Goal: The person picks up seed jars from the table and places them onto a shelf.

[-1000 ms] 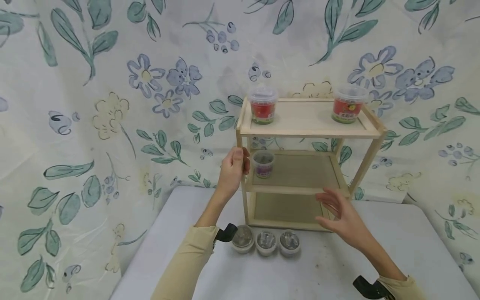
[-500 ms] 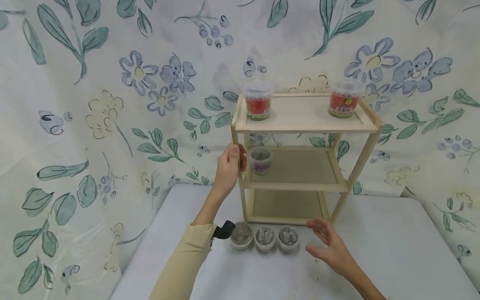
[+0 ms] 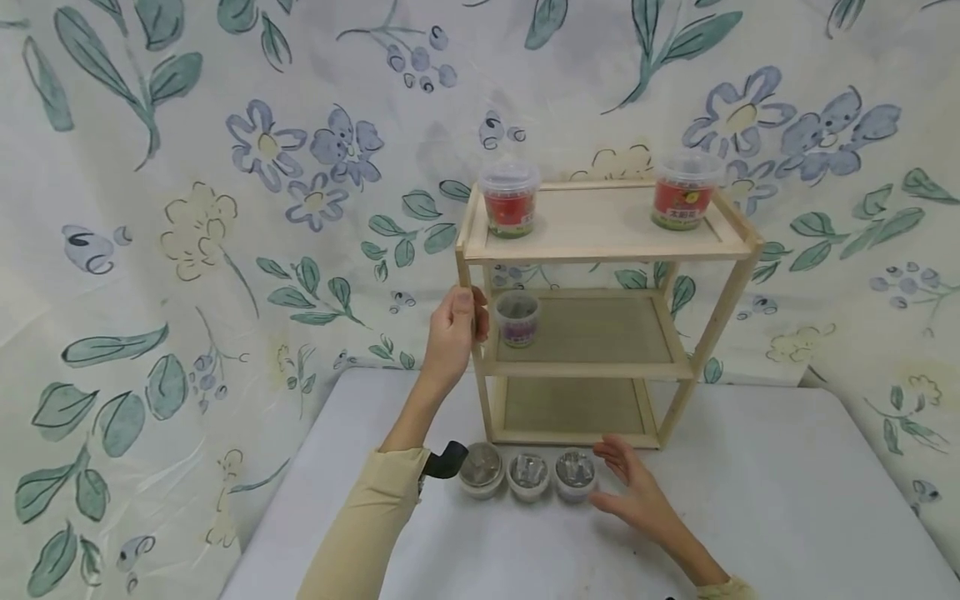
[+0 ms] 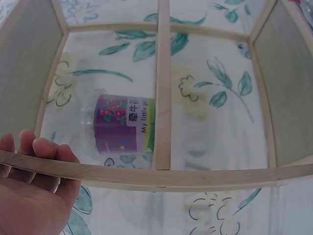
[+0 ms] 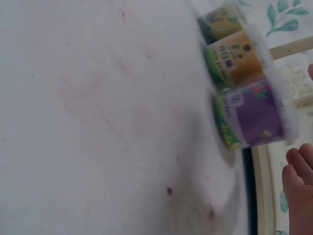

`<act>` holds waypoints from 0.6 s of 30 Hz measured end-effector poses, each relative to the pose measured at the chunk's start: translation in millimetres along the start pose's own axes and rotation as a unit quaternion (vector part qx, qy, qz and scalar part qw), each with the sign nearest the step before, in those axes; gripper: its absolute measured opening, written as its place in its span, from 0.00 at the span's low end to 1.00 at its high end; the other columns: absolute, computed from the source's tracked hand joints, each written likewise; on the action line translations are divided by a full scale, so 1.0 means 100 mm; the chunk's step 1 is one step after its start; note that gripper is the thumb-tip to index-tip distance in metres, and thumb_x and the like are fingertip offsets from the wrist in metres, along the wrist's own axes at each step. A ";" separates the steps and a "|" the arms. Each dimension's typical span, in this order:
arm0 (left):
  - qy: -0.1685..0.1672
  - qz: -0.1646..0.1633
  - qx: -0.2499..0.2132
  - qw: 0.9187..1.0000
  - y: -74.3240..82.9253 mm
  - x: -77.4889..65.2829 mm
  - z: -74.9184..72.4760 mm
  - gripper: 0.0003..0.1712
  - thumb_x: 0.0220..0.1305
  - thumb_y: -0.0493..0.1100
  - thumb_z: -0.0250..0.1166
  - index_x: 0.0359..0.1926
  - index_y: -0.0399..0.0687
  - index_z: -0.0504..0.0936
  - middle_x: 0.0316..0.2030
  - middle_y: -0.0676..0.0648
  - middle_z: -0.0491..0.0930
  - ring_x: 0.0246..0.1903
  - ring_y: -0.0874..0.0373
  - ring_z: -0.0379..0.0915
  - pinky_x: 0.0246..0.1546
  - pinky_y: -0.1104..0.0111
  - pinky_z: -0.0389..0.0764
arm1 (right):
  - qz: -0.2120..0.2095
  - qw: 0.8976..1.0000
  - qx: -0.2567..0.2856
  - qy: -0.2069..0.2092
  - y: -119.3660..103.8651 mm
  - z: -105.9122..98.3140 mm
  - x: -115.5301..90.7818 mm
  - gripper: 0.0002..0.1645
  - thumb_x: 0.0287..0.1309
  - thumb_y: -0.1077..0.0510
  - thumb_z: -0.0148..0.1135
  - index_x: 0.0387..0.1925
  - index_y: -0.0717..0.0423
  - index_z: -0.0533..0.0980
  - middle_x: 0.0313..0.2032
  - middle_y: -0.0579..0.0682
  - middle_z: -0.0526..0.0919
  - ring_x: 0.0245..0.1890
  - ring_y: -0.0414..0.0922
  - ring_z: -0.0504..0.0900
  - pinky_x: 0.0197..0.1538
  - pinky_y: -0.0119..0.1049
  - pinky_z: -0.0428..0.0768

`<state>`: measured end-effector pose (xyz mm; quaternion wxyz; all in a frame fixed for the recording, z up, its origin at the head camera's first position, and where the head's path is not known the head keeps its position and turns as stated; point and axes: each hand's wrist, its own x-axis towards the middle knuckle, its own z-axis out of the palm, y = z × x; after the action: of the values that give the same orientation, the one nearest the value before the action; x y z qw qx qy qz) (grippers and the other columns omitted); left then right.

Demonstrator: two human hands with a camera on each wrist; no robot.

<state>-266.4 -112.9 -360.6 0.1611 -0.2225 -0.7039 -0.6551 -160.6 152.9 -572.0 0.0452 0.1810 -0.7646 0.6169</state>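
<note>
My left hand (image 3: 450, 337) grips the left front post of a three-tier wooden shelf rack (image 3: 592, 223). In the left wrist view its fingers (image 4: 45, 148) curl round that post. Just inside, on the middle tier, stands a clear-lidded plastic cup (image 3: 517, 321) with a purple label. Three similar lidded cups line the table before the rack. My right hand (image 3: 637, 500), thumb and fingers spread apart, is beside the rightmost cup (image 3: 576, 477), holding nothing. That cup has a purple label in the right wrist view; its neighbour (image 5: 234, 61) is orange.
Two red-labelled cups stand on the top tier, one at the left (image 3: 510, 204) and one at the right (image 3: 682, 196). The left (image 3: 482, 471) and middle (image 3: 528, 477) table cups sit close together. A white table (image 3: 810, 483) meets a floral backdrop (image 3: 187, 292).
My right hand has come down from the rack's lower right front and moved left toward the rightmost table cup. My left hand keeps its grip on the post. The head view has shifted slightly.
</note>
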 end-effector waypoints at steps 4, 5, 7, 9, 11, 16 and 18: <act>0.000 -0.007 -0.004 1.000 0.00 0.00 -0.01 0.24 0.81 0.50 0.38 0.40 0.33 0.70 0.22 0.44 0.68 0.21 0.58 0.64 0.23 0.66 0.72 | 0.041 0.999 -0.008 -0.016 0.07 0.11 0.03 0.55 0.44 0.67 0.77 0.68 0.74 0.55 0.62 0.72 0.69 0.65 0.66 0.66 0.67 0.31 0.64; -0.001 -0.008 -0.003 1.000 0.00 -0.01 -0.01 0.24 0.81 0.49 0.38 0.40 0.33 0.70 0.22 0.43 0.68 0.21 0.58 0.64 0.23 0.66 0.71 | 0.053 0.998 -0.014 -0.020 0.09 0.14 0.04 0.56 0.44 0.65 0.78 0.68 0.73 0.54 0.63 0.72 0.68 0.66 0.67 0.65 0.68 0.35 0.64; -0.002 -0.008 -0.001 1.000 0.00 -0.01 -0.01 0.23 0.81 0.49 0.38 0.40 0.34 0.70 0.22 0.43 0.68 0.21 0.57 0.64 0.23 0.66 0.71 | 0.081 0.996 -0.030 -0.025 0.11 0.19 0.04 0.58 0.43 0.62 0.79 0.70 0.71 0.54 0.66 0.70 0.66 0.68 0.65 0.63 0.69 0.44 0.62; -0.004 -0.007 -0.002 1.000 0.00 -0.01 -0.01 0.24 0.81 0.49 0.38 0.39 0.34 0.70 0.22 0.42 0.68 0.21 0.57 0.64 0.23 0.67 0.71 | 0.106 0.993 -0.048 -0.027 0.14 0.24 0.04 0.59 0.43 0.58 0.80 0.71 0.68 0.54 0.68 0.68 0.64 0.70 0.63 0.62 0.70 0.49 0.60; -0.005 -0.004 -0.003 1.000 -0.01 -0.01 -0.01 0.25 0.81 0.51 0.38 0.39 0.35 0.70 0.22 0.42 0.68 0.21 0.57 0.64 0.23 0.67 0.70 | 0.119 0.990 -0.064 -0.028 0.16 0.27 0.05 0.61 0.42 0.55 0.80 0.71 0.66 0.55 0.68 0.68 0.63 0.70 0.64 0.61 0.70 0.54 0.59; -0.004 0.000 -0.005 1.000 -0.04 0.01 -0.02 0.28 0.79 0.57 0.40 0.40 0.35 0.70 0.22 0.44 0.68 0.21 0.57 0.64 0.23 0.66 0.70 | 0.140 0.987 -0.079 -0.025 0.21 0.33 0.07 0.63 0.40 0.52 0.81 0.73 0.61 0.54 0.66 0.67 0.67 0.67 0.64 0.65 0.68 0.63 0.60; -0.005 0.000 -0.005 1.000 -0.04 0.01 -0.02 0.28 0.78 0.58 0.41 0.40 0.35 0.70 0.22 0.44 0.68 0.21 0.57 0.64 0.23 0.66 0.70 | 0.145 0.986 -0.077 -0.023 0.23 0.34 0.08 0.63 0.40 0.52 0.81 0.73 0.60 0.54 0.65 0.66 0.68 0.66 0.64 0.67 0.67 0.63 0.62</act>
<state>-269.7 -114.8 -363.7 0.1562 -0.2262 -0.7016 -0.6574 -170.7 122.8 -598.8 -0.0489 0.0781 -0.8286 0.5522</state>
